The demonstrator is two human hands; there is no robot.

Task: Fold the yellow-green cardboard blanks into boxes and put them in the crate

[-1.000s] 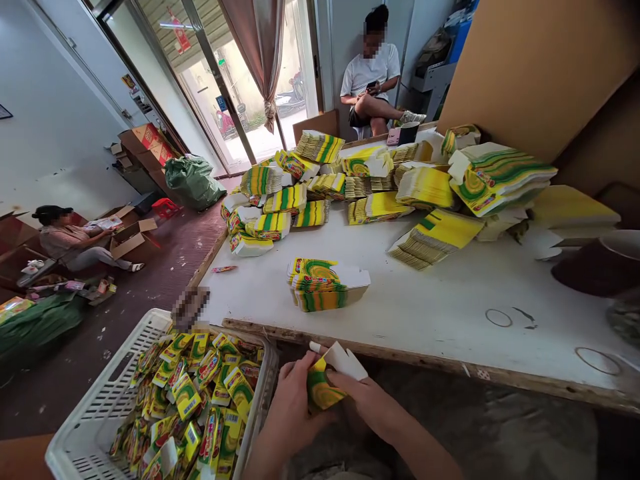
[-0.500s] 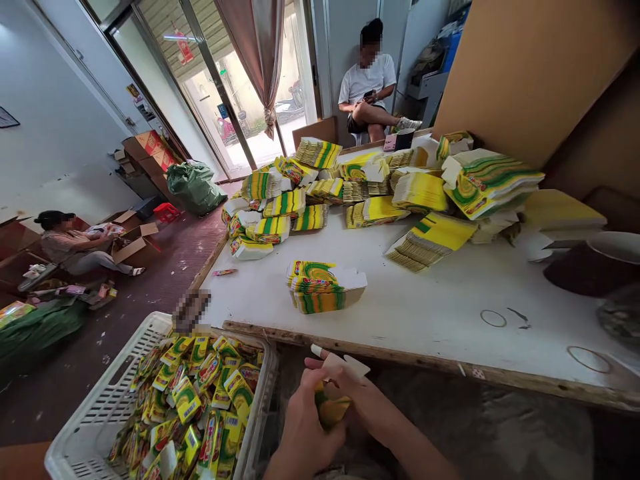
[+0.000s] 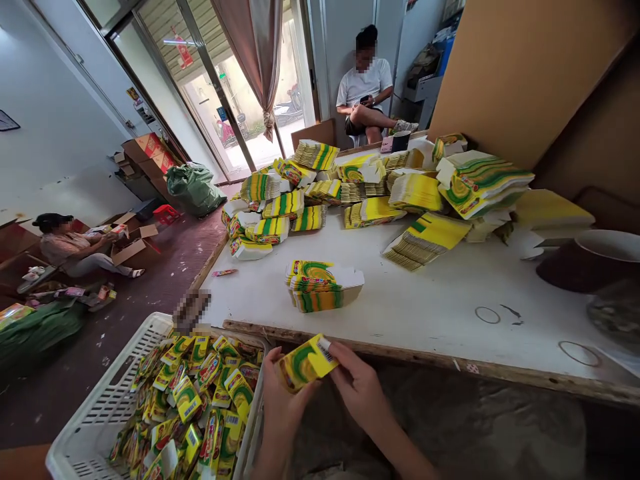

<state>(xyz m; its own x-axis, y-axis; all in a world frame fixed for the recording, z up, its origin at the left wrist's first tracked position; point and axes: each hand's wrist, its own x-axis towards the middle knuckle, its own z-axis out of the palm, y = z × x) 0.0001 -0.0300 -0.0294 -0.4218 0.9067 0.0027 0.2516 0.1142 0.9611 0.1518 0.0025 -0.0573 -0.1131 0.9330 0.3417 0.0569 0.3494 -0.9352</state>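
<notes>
A small yellow and green printed carton (image 3: 300, 365) is between my two hands, just in front of the table's wooden edge. My left hand (image 3: 281, 390) grips its left end, thumb below and fingers behind. At the other end, beside the barcode, my right hand (image 3: 353, 372) pinches the carton with its fingertips; one finger wears a white wrap. On the table behind them stands a stack of flat cartons (image 3: 323, 287). To the left of my hands, a white plastic basket (image 3: 113, 387) holds many similar yellow cartons.
Bundles of flat cartons (image 3: 280, 203) cover the back of the white table (image 3: 430, 313). Rubber bands (image 3: 487, 315) and a dark container (image 3: 590, 263) are at the right. One person (image 3: 367, 87) sits behind the table; another (image 3: 75, 243) sits on the left by open boxes.
My hands have risen and turned, bringing the carton's printed face and barcode into view. The white flaps that showed earlier are no longer visible. My right hand has shifted to the carton's right end.
</notes>
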